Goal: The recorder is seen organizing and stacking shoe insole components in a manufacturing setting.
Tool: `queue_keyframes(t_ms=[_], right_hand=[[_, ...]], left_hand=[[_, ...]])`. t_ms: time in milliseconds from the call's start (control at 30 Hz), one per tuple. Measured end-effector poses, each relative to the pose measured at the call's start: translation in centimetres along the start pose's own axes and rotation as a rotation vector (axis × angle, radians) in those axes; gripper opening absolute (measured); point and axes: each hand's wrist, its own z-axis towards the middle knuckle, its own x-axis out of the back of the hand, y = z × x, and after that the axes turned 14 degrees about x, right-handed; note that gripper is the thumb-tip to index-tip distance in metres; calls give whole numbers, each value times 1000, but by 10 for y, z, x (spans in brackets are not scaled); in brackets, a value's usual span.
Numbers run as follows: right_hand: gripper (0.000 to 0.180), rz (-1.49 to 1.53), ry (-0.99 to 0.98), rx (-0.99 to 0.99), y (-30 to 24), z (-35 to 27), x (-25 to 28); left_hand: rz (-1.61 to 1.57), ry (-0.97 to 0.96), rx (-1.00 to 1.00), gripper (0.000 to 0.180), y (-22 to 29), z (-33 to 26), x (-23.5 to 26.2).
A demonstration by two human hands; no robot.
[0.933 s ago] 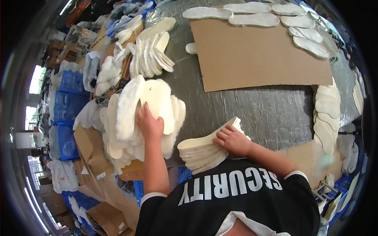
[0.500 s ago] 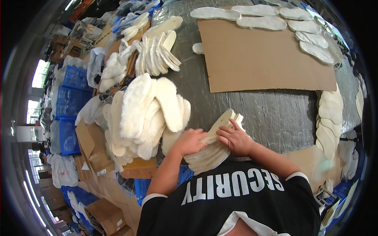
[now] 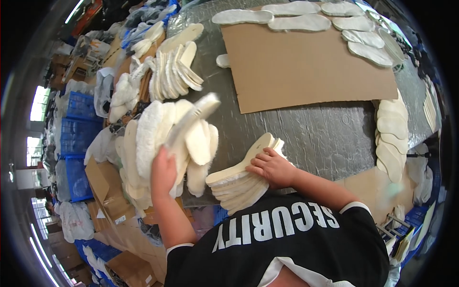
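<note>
At the heap of cream fleece insoles [image 3: 146, 138] on the left, my left hand [image 3: 164, 171] is closed on one end of a single insole [image 3: 196, 115]. That insole is tilted up over the heap and smeared by motion. My right hand [image 3: 273, 167] rests across a fanned stack of insoles [image 3: 236, 184] just in front of my body, its fingers curled over the stack's narrow middle. The thumb side is partly hidden. The stack's top piece lies with its smooth side up.
A brown cardboard sheet [image 3: 311, 67] lies on the grey table [image 3: 306, 129], with white insoles [image 3: 299, 23] along its far edge. More insoles overlap in a row [image 3: 393, 136] at the right. Another bundle [image 3: 172, 71] lies at the far left, near blue crates [image 3: 79, 131].
My left hand has left the stack, moved left to the heap and taken hold of an insole. My right hand stays on the stack. The whole view has shifted slightly.
</note>
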Motion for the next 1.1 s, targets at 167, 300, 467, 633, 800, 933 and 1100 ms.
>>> queue_keyframes(t_ms=[167, 300, 467, 633, 800, 933, 1100], right_hand=[[63, -71, -34, 49, 1, -2, -5], [68, -37, -39, 65, -3, -9, -3], [76, -138, -109, 10, -6, 0, -3], [72, -101, -197, -52, 7, 18, 0], [73, -87, -204, -26, 9, 21, 5], [75, -70, -170, -32, 9, 20, 2], [75, -80, -147, -20, 10, 17, 1]], left_hand=[[-416, -1161, -169, 70, 10, 28, -95], [-50, -1440, 54, 56, 15, 36, -147], [524, -952, -188, 36, 37, 9, -150], [249, -159, -418, 31, 39, 2, -143], [122, 403, 101, 70, 4, 45, -135], [-743, 26, 152, 67, -10, 56, -117], [-884, -256, -2, 62, 1, 18, -84]])
